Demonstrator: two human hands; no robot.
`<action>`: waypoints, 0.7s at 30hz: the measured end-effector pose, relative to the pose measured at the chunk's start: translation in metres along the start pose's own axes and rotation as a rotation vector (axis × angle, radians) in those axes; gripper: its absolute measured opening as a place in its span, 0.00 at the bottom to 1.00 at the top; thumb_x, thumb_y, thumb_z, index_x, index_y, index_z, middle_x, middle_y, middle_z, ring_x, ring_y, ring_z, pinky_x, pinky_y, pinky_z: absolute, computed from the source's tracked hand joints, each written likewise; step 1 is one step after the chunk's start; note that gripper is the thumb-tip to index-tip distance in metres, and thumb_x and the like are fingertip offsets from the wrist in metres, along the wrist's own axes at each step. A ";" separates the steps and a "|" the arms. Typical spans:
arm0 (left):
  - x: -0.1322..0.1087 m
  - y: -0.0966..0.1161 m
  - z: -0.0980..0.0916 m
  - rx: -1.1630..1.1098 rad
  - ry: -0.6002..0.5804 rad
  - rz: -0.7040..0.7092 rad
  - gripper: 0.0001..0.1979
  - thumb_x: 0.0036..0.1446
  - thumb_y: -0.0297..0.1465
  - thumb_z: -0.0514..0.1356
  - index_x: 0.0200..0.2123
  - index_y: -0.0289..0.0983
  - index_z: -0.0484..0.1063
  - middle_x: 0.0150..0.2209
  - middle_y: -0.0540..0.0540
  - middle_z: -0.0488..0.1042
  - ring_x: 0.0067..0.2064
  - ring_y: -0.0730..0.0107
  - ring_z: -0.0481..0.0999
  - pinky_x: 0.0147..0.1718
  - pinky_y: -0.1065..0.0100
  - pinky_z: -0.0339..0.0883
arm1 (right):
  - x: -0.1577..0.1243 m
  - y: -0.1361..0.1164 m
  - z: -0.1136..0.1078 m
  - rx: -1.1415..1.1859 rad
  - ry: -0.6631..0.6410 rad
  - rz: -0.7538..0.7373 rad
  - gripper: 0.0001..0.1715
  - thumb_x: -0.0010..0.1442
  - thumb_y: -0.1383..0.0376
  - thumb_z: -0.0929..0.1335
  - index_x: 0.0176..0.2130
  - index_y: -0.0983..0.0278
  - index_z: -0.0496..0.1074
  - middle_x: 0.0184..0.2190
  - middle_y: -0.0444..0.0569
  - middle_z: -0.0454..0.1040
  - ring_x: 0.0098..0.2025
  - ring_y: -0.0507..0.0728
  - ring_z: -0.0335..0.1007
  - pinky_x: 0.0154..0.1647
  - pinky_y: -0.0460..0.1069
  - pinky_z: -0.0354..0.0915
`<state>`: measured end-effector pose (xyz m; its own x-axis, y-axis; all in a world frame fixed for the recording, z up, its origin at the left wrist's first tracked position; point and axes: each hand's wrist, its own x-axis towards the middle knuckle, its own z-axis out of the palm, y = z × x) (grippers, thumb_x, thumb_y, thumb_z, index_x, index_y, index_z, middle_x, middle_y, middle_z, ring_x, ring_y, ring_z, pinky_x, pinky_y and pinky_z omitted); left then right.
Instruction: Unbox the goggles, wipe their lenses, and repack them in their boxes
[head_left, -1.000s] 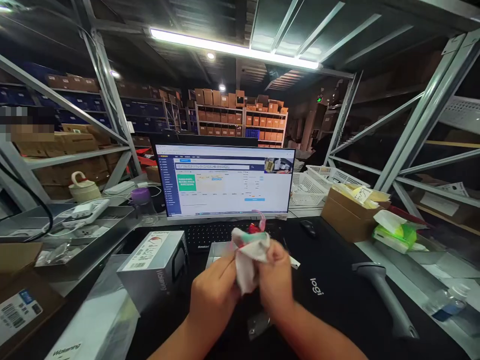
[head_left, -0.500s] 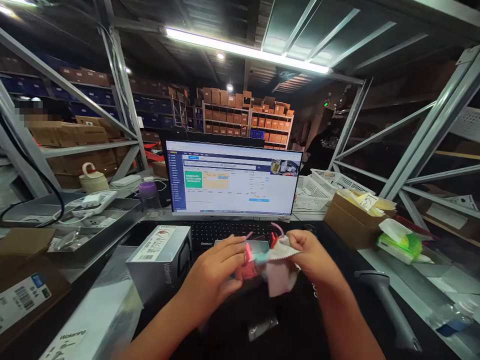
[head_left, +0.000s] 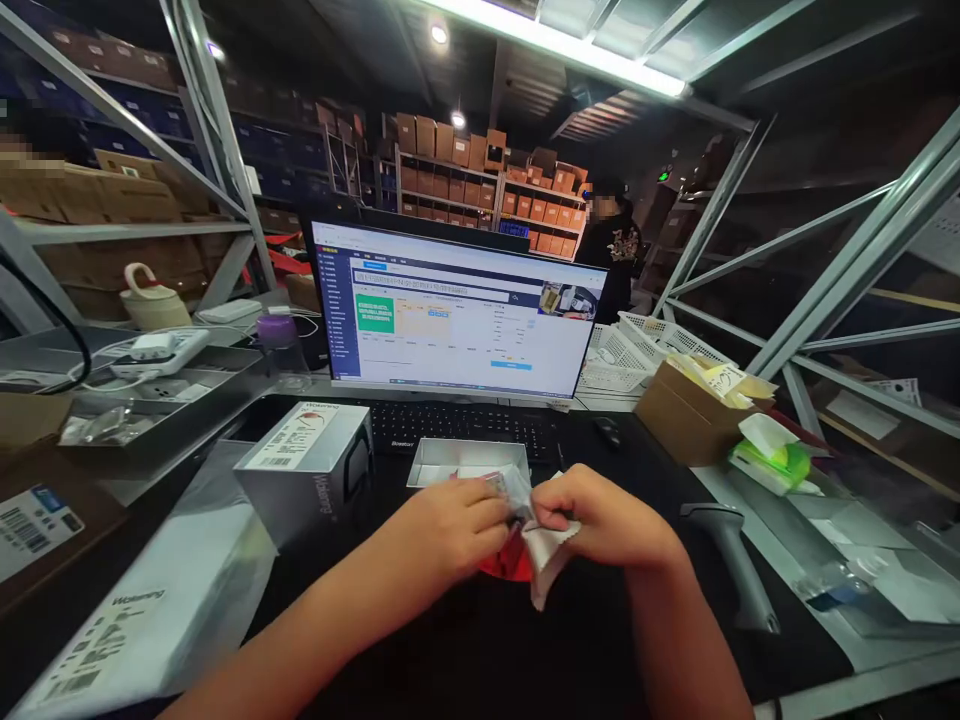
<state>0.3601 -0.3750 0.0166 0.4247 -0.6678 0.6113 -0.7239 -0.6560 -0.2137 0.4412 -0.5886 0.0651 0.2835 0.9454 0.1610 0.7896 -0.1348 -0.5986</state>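
Observation:
In the middle, my left hand [head_left: 461,520] is closed around a glossy red piece of eyewear [head_left: 508,560], which looks like a pair of glasses; my fingers hide most of it. My right hand [head_left: 589,515] pinches a pale cleaning cloth [head_left: 547,555] with a zigzag edge, its end hanging down against the red glasses. Clear or silvery film [head_left: 514,490] shows between my two hands. Just beyond them stands an open silver-grey box [head_left: 469,452], its inside partly covered by my left hand.
Behind the box are a keyboard [head_left: 420,427] and a lit monitor [head_left: 450,320]. A grey carton [head_left: 300,500] and wrapped package [head_left: 165,590] lie left. On the right are a handheld scanner [head_left: 739,565], a mouse [head_left: 606,432] and a cardboard box [head_left: 686,420]. A person [head_left: 611,245] stands beyond.
My hands have come closer together, and the cloth is bunched nearer the red glasses. The view has tilted downward. The open box shows more fully, and a person has come into view behind the monitor.

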 end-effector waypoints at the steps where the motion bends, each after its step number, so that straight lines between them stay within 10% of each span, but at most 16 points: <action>1: 0.001 0.002 0.002 0.038 -0.002 0.029 0.08 0.65 0.22 0.55 0.37 0.36 0.73 0.35 0.46 0.79 0.41 0.65 0.78 0.51 0.60 0.74 | 0.003 -0.003 0.005 -0.041 -0.003 0.007 0.15 0.43 0.80 0.62 0.23 0.62 0.52 0.19 0.35 0.52 0.24 0.48 0.44 0.26 0.46 0.43; 5: 0.005 0.003 -0.008 0.097 -0.036 0.048 0.10 0.67 0.22 0.53 0.36 0.35 0.73 0.36 0.46 0.79 0.43 0.65 0.78 0.51 0.60 0.74 | 0.003 -0.003 0.005 -0.018 0.078 0.017 0.15 0.45 0.80 0.61 0.24 0.62 0.53 0.20 0.35 0.52 0.25 0.48 0.44 0.27 0.45 0.44; 11: 0.007 -0.001 -0.033 0.032 0.001 0.004 0.12 0.70 0.26 0.50 0.43 0.35 0.74 0.41 0.46 0.81 0.47 0.65 0.79 0.49 0.63 0.75 | -0.005 0.017 -0.023 0.289 -0.182 -0.122 0.18 0.49 0.78 0.62 0.23 0.61 0.49 0.21 0.36 0.48 0.25 0.48 0.43 0.26 0.44 0.46; 17: 0.005 -0.002 -0.022 0.090 -0.038 0.029 0.09 0.67 0.22 0.54 0.38 0.36 0.74 0.37 0.46 0.80 0.48 0.65 0.79 0.50 0.62 0.75 | 0.012 -0.005 0.008 0.133 0.100 0.016 0.16 0.47 0.78 0.62 0.24 0.62 0.51 0.22 0.36 0.51 0.26 0.48 0.44 0.26 0.45 0.43; 21: 0.004 -0.004 -0.028 0.064 -0.045 0.017 0.09 0.68 0.25 0.53 0.43 0.36 0.73 0.40 0.47 0.81 0.49 0.65 0.79 0.51 0.63 0.74 | 0.009 0.007 0.000 0.258 -0.043 -0.027 0.17 0.49 0.76 0.65 0.22 0.62 0.51 0.21 0.36 0.50 0.26 0.48 0.44 0.26 0.45 0.44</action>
<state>0.3498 -0.3654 0.0415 0.4382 -0.6930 0.5724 -0.6955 -0.6649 -0.2724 0.4493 -0.5811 0.0626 0.2369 0.9600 0.1493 0.6301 -0.0348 -0.7758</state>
